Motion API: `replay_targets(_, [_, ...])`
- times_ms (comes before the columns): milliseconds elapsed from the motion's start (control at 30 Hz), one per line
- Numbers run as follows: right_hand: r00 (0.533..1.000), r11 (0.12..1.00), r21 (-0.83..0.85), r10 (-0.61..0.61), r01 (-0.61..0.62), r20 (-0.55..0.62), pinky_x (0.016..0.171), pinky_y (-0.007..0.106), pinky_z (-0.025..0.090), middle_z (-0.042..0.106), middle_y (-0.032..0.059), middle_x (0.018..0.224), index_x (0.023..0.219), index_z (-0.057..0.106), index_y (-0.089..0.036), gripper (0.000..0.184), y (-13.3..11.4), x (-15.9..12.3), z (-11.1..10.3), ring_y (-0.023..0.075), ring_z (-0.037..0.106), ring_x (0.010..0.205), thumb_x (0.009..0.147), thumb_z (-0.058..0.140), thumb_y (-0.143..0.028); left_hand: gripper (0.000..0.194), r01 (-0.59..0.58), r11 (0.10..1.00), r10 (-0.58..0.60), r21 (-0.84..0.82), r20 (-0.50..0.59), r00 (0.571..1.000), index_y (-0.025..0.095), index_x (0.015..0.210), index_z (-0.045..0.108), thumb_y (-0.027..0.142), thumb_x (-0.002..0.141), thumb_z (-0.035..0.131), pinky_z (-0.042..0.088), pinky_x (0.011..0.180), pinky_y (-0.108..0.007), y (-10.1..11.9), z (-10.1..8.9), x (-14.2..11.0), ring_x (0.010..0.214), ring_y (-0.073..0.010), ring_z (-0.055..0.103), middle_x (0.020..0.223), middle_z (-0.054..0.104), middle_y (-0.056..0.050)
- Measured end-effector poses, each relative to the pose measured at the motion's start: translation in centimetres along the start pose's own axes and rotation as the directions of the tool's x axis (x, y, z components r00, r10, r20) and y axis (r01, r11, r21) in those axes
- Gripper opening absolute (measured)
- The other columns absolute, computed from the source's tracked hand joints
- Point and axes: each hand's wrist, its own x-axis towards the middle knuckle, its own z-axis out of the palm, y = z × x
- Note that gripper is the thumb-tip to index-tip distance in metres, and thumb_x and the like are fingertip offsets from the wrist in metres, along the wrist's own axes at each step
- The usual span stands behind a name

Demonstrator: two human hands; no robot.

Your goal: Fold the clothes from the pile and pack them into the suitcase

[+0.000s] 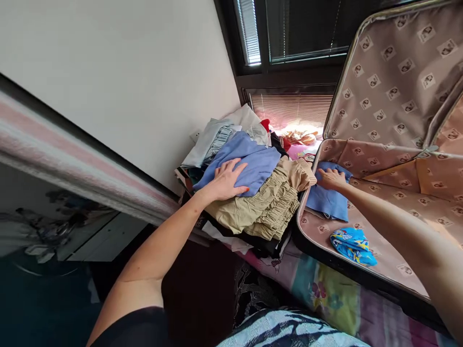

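My left hand (229,181) lies with fingers spread on a periwinkle-blue garment (249,154) on top of a pile of clothes. Below that garment in the pile are khaki trousers (249,207) with a gathered elastic waist. Inside the open suitcase (390,262), my right hand (331,178) rests on a folded blue garment (327,200) against the left wall. Its fingers look extended over the cloth, and their tips are partly hard to make out. Nearer to me in the suitcase sits a bundled bright-blue patterned cloth (353,246).
The suitcase lid (390,72) stands raised at the back right, beside the window blinds (292,113). A white wall (126,72) borders the pile on the left. Under the suitcase is a flowered bedspread (325,294). A mirror (72,241) reflects furniture at the lower left.
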Motion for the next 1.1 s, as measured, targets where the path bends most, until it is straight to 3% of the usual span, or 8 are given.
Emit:
replay_targets(100, [0.995, 0.999, 0.038, 0.030, -0.027, -0.094, 0.103, 0.074, 0.050, 0.075, 0.0188, 0.104, 0.109, 0.078, -0.025, 0.025, -1.7, -0.3, -4.6, 0.0472, 0.069, 0.120, 0.089, 0.074, -0.040, 0.105, 0.132, 0.991, -0.131, -0.003, 0.048, 0.990, 0.016, 0.174, 0.032, 0.066, 0.091, 0.072, 0.038, 0.126, -0.064, -1.5, 0.4, -0.9, 0.157, -0.0483, 0.042, 0.172, 0.041, -0.026])
replay_targets(300, [0.952, 0.959, 0.192, -0.153, 0.208, -0.266, 0.098, 0.055, 0.059, 0.078, 0.0106, 0.099, 0.109, 0.078, -0.026, 0.017, -10.0, -4.1, -11.6, 0.0331, 0.075, 0.102, 0.096, 0.067, -0.030, 0.108, 0.278, 0.957, -0.284, -0.083, -0.073, 0.956, 0.022, 0.173, 0.037, 0.074, 0.086, 0.074, 0.042, 0.121, -0.068, -3.4, 0.5, -3.5, 0.152, -0.0527, 0.044, 0.171, 0.041, -0.024])
replay_targets(400, [0.902, 0.882, 0.208, -0.389, 0.423, -0.186, 0.095, 0.045, 0.061, 0.080, 0.0086, 0.106, 0.121, 0.079, -0.025, 0.028, -15.9, -8.7, -10.6, 0.0270, 0.075, 0.095, 0.098, 0.068, -0.037, 0.101, 0.200, 0.976, -0.205, -0.084, -0.059, 0.977, 0.028, 0.169, 0.047, 0.060, 0.081, 0.084, 0.044, 0.122, -0.069, -5.4, 0.6, -5.1, 0.155, -0.0511, 0.041, 0.174, 0.036, -0.019])
replay_targets(533, [0.795, 0.796, 0.038, -0.600, 0.605, -0.086, 0.104, 0.048, 0.057, 0.071, 0.0175, 0.136, 0.147, 0.068, -0.019, 0.056, -22.9, -14.1, -7.2, 0.0346, 0.069, 0.121, 0.100, 0.069, -0.049, 0.065, 0.009, 0.999, -0.014, -0.042, -0.131, 0.991, 0.026, 0.149, 0.070, 0.026, 0.084, 0.078, 0.043, 0.127, -0.062, -8.1, 1.0, -6.0, 0.153, -0.0420, 0.048, 0.170, 0.045, -0.015])
replay_targets(633, [0.833, 0.836, -0.047, -0.548, 0.546, -0.068, 0.111, 0.060, 0.051, 0.053, 0.0223, 0.160, 0.165, 0.048, -0.019, 0.087, -27.0, -16.0, -5.2, 0.0441, 0.056, 0.138, 0.093, 0.075, -0.060, 0.042, -0.082, 0.996, 0.069, -0.038, -0.262, 0.963, 0.019, 0.129, 0.078, 0.017, 0.088, 0.066, 0.045, 0.126, -0.052, -8.5, 0.2, -4.7, 0.145, -0.0351, 0.059, 0.154, 0.063, -0.016])
replay_targets(733, [0.879, 0.891, -0.004, -0.449, 0.454, -0.159, 0.112, 0.065, 0.049, 0.042, 0.0242, 0.170, 0.175, 0.028, -0.018, 0.104, -29.8, -15.9, -5.0, 0.0479, 0.051, 0.143, 0.090, 0.077, -0.054, 0.041, -0.114, 0.990, 0.073, -0.080, -0.393, 0.917, 0.016, 0.129, 0.074, 0.017, 0.091, 0.061, 0.053, 0.114, -0.048, -7.2, -2.4, -2.3, 0.127, -0.0333, 0.070, 0.130, 0.076, -0.015])
replay_targets(900, [0.892, 0.911, 0.210, -0.261, 0.354, -0.369, 0.104, 0.050, 0.056, 0.072, 0.0181, 0.129, 0.167, 0.039, -0.012, 0.074, -30.0, -12.2, -10.8, 0.0338, 0.067, 0.117, 0.097, 0.062, -0.023, 0.032, -0.154, 0.975, 0.045, -0.158, -0.540, 0.841, 0.019, 0.124, 0.073, 0.031, 0.096, 0.065, 0.052, 0.111, -0.048, -4.0, -9.3, 1.5, 0.125, -0.0349, 0.070, 0.122, 0.078, -0.013])
replay_targets(1100, [0.697, 0.689, 0.367, -0.281, 0.625, -0.660, 0.102, 0.050, 0.061, 0.073, 0.0034, 0.098, 0.106, 0.069, -0.026, 0.026, -25.4, -8.0, -24.2, 0.0286, 0.068, 0.110, 0.089, 0.079, -0.042, 0.038, -0.300, 0.849, -0.034, -0.434, -0.612, 0.790, 0.030, 0.105, 0.076, 0.059, 0.084, 0.087, 0.057, 0.106, -0.047, -1.0, -18.6, 2.2, 0.126, -0.0332, 0.068, 0.105, 0.079, -0.005])
